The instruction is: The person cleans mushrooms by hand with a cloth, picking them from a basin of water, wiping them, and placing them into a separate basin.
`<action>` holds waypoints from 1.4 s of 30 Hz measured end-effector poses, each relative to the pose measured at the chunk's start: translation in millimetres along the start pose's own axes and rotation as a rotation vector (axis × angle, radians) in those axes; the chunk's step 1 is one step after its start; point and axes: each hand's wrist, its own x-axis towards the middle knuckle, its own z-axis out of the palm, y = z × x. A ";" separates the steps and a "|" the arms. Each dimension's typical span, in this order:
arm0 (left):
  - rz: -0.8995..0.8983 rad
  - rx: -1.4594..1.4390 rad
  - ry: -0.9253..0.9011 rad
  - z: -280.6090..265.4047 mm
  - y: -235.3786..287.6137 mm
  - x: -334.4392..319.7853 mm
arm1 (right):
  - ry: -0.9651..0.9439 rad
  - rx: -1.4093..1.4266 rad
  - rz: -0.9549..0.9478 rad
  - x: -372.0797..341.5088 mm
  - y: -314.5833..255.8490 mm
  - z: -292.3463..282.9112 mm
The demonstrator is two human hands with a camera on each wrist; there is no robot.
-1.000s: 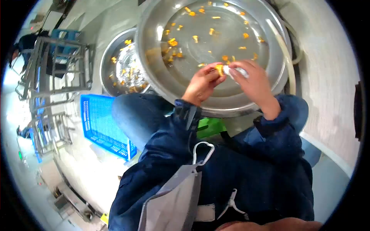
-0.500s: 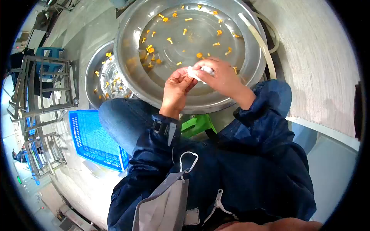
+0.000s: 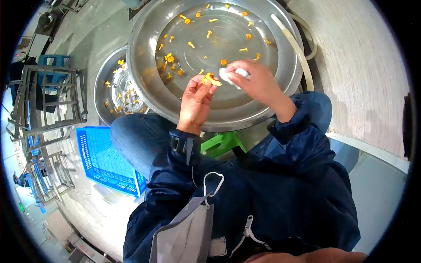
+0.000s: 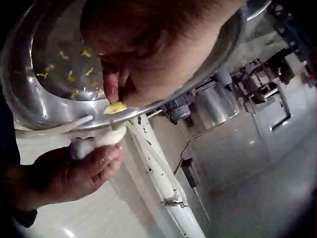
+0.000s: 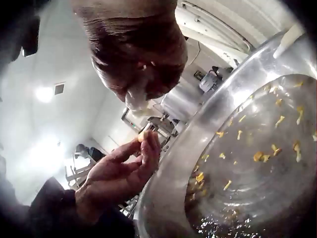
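Observation:
Over the near part of a wide steel basin (image 3: 142,65), my left hand (image 3: 195,105) pinches a small yellow mushroom (image 3: 213,80) between thumb and fingers. The mushroom's pale stem points to the right. Just right of it, my right hand (image 3: 261,87) grips a crumpled white cloth (image 3: 225,76), bunched up under the fingers. A small gap separates cloth and mushroom, and the left wrist view also shows the cloth (image 4: 106,139) apart from the mushroom (image 4: 115,107). More yellow-orange mushrooms (image 3: 170,58) lie scattered in the basin's water.
A smaller steel basin (image 3: 101,90) with mushrooms stands to the left. Nearer the person are a blue plastic crate (image 3: 107,160) and a green stool (image 3: 223,144). A pale hose (image 3: 294,46) hangs over the big basin's right rim. Metal frames (image 3: 50,118) stand far left.
The right hand with the cloth has drawn back rightward from the left hand, uncovering the mushroom that the cloth hid half a second ago. The head view shifted between the first two frames.

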 end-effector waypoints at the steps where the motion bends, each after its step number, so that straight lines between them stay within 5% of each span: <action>1: -0.007 -0.017 0.000 -3.5 -3.3 1.3 | 0.002 0.044 -0.051 1.3 -4.8 6.5; 3: -0.027 -0.061 -0.008 0.8 -2.2 -1.7 | -0.053 0.018 -0.196 -0.1 -10.7 16.4; 7: 0.044 -0.009 0.072 1.1 -3.5 -0.3 | 0.016 -0.281 -0.120 1.4 8.0 12.0; 11: -0.022 0.018 0.003 1.3 -4.9 -1.1 | -0.036 -0.063 -0.164 -1.6 -16.1 10.7; 14: -0.028 0.015 -0.015 1.7 -6.8 1.2 | -0.008 -0.183 -0.100 -3.2 1.7 13.4; 18: -0.079 -0.027 0.095 4.2 -5.7 -0.3 | 0.128 -0.044 0.028 4.6 0.9 0.2; 22: -0.171 -0.091 0.006 7.4 -5.0 -1.3 | 0.000 -0.118 -0.195 -1.3 -7.8 13.0; 27: -0.320 -0.163 0.037 -0.7 -5.2 -0.3 | 0.221 -0.138 -0.050 8.6 6.7 -0.6; 31: -0.367 -0.094 -0.036 -3.3 -6.8 -1.8 | 0.023 -0.158 -0.240 0.9 -2.0 15.9; 34: -0.406 -0.093 -0.101 -6.9 -4.4 1.7 | 0.143 -0.264 -0.018 10.9 10.6 2.7; 39: -0.368 -0.080 0.032 6.7 -2.6 -3.1 | -0.003 -0.112 -0.164 5.2 0.1 13.8; 42: -0.369 -0.189 0.100 25.1 1.0 -5.8 | 0.151 -0.160 0.044 11.5 8.6 2.4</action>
